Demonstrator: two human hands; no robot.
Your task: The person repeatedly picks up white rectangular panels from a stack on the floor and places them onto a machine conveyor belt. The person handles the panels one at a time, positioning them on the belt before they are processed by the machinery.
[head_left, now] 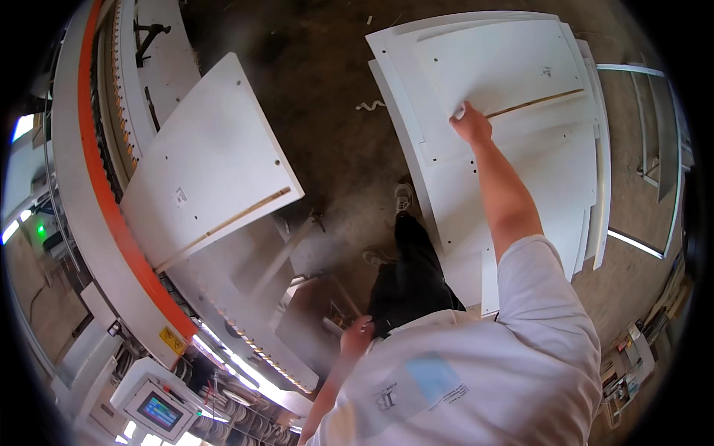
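My right hand (474,125) reaches out over a stack of white panels. Its fingers are closed around a small white thing (459,112) that I cannot make out, at the end of a brown groove in the top panel (494,67). My left hand (357,336) hangs low beside my hip, and its fingers are too unclear to read. To the left, a white panel (216,160) with small holes and a groove along its near edge lies on the machine, partly under the orange-edged beam (111,193).
A control screen (160,410) is mounted on the machine at the lower left. Under the left panel runs a support rail (253,338) with rollers. A metal frame (645,149) stands right of the stack. A curled white strip (370,106) lies on the dark floor.
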